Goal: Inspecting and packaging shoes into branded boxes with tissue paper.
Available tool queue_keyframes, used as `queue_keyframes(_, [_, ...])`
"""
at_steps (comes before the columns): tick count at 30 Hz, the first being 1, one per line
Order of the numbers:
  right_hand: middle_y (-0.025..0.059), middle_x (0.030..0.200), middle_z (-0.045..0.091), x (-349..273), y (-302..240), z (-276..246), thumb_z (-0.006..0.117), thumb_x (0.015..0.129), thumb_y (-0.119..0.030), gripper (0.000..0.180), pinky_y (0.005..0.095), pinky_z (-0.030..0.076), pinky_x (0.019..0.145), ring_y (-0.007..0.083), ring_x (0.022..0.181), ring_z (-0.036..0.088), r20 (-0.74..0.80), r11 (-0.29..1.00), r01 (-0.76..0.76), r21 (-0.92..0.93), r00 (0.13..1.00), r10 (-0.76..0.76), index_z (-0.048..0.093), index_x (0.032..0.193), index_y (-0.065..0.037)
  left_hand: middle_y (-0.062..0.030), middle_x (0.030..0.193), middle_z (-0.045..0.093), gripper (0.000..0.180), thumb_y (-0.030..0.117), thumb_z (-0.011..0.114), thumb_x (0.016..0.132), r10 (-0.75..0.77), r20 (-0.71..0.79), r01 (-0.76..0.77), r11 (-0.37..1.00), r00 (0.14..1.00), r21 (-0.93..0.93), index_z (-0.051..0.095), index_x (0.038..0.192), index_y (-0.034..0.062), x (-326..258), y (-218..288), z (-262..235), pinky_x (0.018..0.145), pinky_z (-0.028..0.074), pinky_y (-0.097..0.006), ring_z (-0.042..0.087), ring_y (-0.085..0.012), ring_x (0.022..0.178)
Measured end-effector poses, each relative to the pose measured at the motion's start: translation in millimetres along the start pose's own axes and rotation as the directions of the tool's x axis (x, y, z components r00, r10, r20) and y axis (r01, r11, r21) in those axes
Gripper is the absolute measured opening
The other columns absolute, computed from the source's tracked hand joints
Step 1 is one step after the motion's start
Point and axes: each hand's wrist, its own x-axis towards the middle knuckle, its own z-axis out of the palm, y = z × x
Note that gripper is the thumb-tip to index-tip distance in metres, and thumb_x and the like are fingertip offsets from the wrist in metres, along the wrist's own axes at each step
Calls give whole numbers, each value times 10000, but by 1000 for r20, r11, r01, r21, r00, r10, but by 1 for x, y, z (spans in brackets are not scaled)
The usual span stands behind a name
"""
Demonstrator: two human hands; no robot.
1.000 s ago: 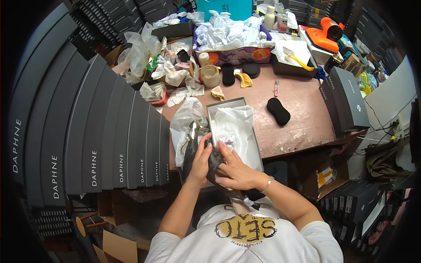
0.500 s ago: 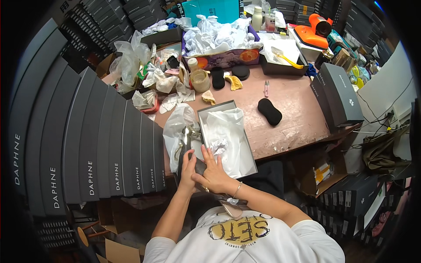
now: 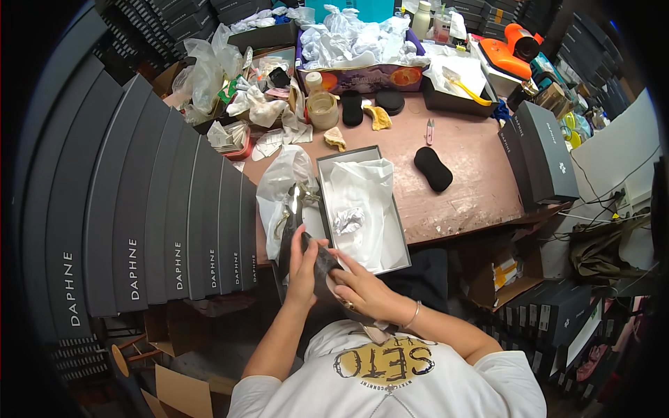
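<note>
Both hands grip a dark shoe (image 3: 315,259) at the near edge of the table (image 3: 474,174) — the left hand (image 3: 304,268) wraps around its side, the right hand (image 3: 359,289) presses fingers onto its upper. The shoe sits just left of an open grey shoebox (image 3: 397,230) lined with white tissue paper (image 3: 362,209), beside a clear plastic bag (image 3: 279,181) — a black shoe insert (image 3: 433,168) lies well apart on the tabletop.
</note>
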Motion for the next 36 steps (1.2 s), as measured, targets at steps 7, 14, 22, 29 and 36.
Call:
queue_keyframes(7, [169,1175,603,23,10,-42,480,959,-157,241,381,427,960,332,1145,530,-296,999,37,-2,955,-36,625,1093,-19,-102,1136,593,374,209,581,914,-124,-118,84,949,985,-303,494,1228,24,-60,-48,0,923,479,-376,589,-218,1047])
queue_keyframes(14, [167,973,632,104,92,-61,669,771,-111,411,396,523,673,286,772,635,187,568,190,-801,980,-63,561,1168,-106,-207,1133,614,476,300,540,880,-325,164,360,885,932,-294,520,1192,-59,-45,-56,-6,926,503,-442,626,-307,1019])
queue_keyframes(22, [75,1040,609,11,-11,-74,704,763,-10,444,299,510,785,140,926,610,-244,715,-5,699,939,244,502,1158,-37,-197,1144,610,452,263,532,895,-292,213,354,860,932,-369,504,1214,-56,-34,-28,5,967,472,-455,601,-316,1074])
queue_keyframes(29, [135,982,596,15,-16,-53,703,703,-28,293,372,473,785,327,893,585,-201,933,24,-358,974,-103,623,984,-15,-107,1176,538,586,70,580,794,-255,258,295,946,932,-131,360,1336,68,-22,-20,17,961,477,-398,575,-223,1086])
queue_keyframes(36, [181,974,558,28,-9,-40,655,808,-161,456,370,446,821,341,921,541,-174,859,83,-506,965,-196,548,1217,9,-90,1192,515,650,85,607,798,-165,201,211,949,966,-236,300,1372,80,-14,-20,24,962,457,-354,549,-189,1099])
